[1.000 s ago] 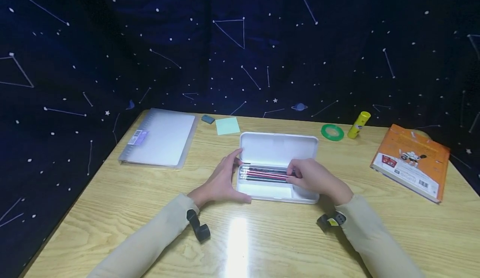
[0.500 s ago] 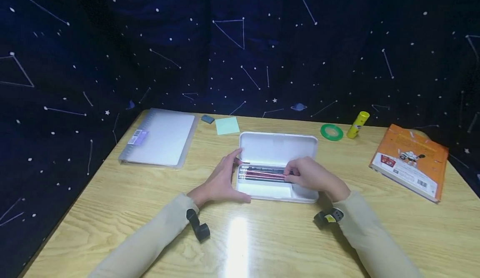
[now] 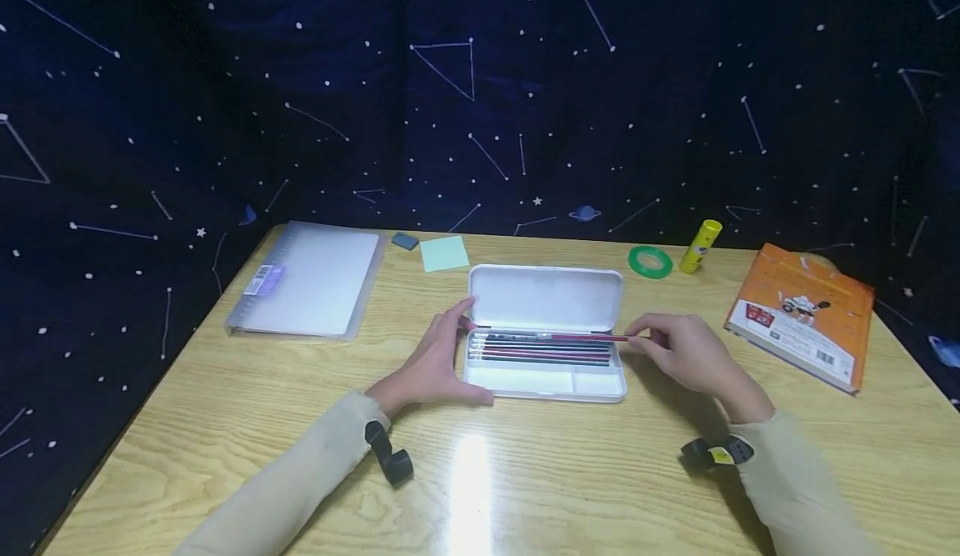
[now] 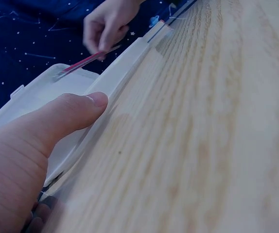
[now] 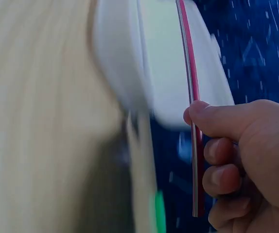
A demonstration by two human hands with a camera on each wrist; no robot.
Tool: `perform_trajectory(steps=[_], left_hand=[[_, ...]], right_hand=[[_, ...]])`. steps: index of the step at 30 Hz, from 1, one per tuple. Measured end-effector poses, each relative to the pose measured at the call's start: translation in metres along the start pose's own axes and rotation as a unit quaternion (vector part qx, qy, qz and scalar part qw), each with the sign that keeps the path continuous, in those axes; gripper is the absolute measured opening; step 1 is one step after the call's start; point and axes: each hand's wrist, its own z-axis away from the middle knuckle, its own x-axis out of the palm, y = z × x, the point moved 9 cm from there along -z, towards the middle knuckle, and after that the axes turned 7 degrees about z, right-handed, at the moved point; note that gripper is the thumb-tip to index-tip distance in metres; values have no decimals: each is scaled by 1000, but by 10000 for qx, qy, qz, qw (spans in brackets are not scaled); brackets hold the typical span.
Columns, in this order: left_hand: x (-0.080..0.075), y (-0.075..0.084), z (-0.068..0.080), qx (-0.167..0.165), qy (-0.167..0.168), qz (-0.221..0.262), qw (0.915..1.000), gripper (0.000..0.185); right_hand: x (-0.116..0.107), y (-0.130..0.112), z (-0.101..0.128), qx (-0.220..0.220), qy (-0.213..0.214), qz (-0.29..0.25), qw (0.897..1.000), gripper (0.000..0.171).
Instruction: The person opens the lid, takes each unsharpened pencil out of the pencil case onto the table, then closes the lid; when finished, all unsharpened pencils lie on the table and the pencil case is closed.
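My right hand [image 3: 678,352] pinches a red-and-dark striped pencil [image 3: 581,338] near one end, just beyond the right end of a white pencil case [image 3: 543,298]. In the right wrist view, the thumb presses the pencil [image 5: 190,68] and the other fingers curl behind it. Several similar pencils [image 3: 540,354] lie side by side in the case's long rear compartment, and the lid stands raised at the back. My left hand [image 3: 435,368] holds the case's left end, thumb along the front edge and fingers toward the hinge. Its thumb [image 4: 76,111] overlaps the white rim in the left wrist view.
At the left lies a clear-covered ring binder [image 3: 315,281]. A dark blue eraser [image 3: 405,241] and a pale green sticky note [image 3: 444,253] sit behind the case. Farther right are green tape [image 3: 650,262], a yellow glue stick [image 3: 701,246] and an orange book [image 3: 802,314].
My right hand has moved right, from inside the case to beyond its right end, drawing out one pencil. The left hand keeps its hold on the case. The head view has shifted slightly.
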Motion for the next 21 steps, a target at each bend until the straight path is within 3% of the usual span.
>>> perform_trajectory(steps=[6, 12, 21], left_hand=[[0, -2, 1, 93, 75, 27, 9999, 137], [1, -2, 0, 187, 108, 52, 9998, 138], [1, 0, -1, 109, 69, 214, 9997, 138]], right_hand=[[-18, 54, 38, 277, 499, 284, 9980, 7], [-25, 85, 64, 464, 725, 484, 9951, 7], [-12, 95, 65, 664, 152, 351, 9971, 9]])
